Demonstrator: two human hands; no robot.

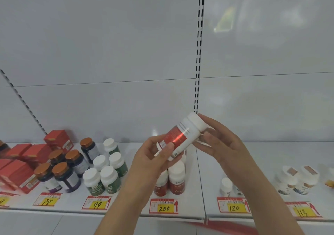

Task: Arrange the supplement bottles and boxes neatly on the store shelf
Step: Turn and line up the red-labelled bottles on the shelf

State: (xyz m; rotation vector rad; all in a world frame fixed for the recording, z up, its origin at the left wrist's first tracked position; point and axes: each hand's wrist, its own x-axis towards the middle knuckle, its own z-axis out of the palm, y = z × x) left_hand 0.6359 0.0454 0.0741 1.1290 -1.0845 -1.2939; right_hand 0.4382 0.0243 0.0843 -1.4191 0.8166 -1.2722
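I hold a white bottle with a red label [182, 135] tilted in the air above the shelf [198, 189], its white cap pointing up and to the right. My left hand [153, 155] grips the bottle's base with thumb and fingers curled round it. My right hand [216, 140] holds the cap end, fingers wrapped about the lid. Directly below stand two matching red-label bottles [176, 180] behind the 200 price tag [164, 206].
Left along the shelf stand white-capped green bottles [106, 171], dark bottles with copper caps [59, 169] and red boxes [19, 166]. To the right are a small white bottle [226, 186] and two round white jars [296, 180]. Yellow price tags line the shelf's front edge.
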